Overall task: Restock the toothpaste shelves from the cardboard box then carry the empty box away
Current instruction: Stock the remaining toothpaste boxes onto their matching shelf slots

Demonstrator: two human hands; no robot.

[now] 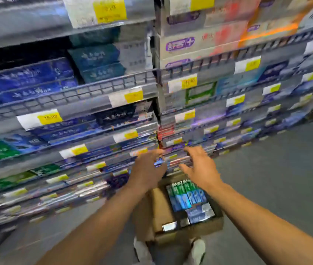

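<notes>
Step in hand: restocking, with both hands at a low shelf. The frame is heavily blurred, so fine detail is limited.

Left hand (148,167): extended toward the low shelves (98,169), fingers bent near a small blue-lit patch at the shelf edge. Whether it pinches a pack or only touches the shelf front cannot be told.

Right hand (199,165): extended just beside the left, fingers spread and relaxed, palm down, holding nothing visible.

Cardboard box (171,234): on the floor (285,178) directly below the hands, between the person's shoes (198,249), flaps up. It is not empty. Green-and-blue toothpaste packs (186,194) stand in a row at the far end, and further blue and silvery packs (201,214) lie nearer the person. Part of the box bottom is bare on the left side.

Shelving: upper levels carry blue, teal and green cartons behind wire rails, with yellow price tags (48,119) along the edges.

Judgement: the task is partway done, since stock remains in the box, so carrying it away is not yet due.

Next move calls for:
- lowering a hand into the box
- gripping a pack
- locating the shelf row that matches its colour
- seating the pack behind the rail, face outward
</notes>
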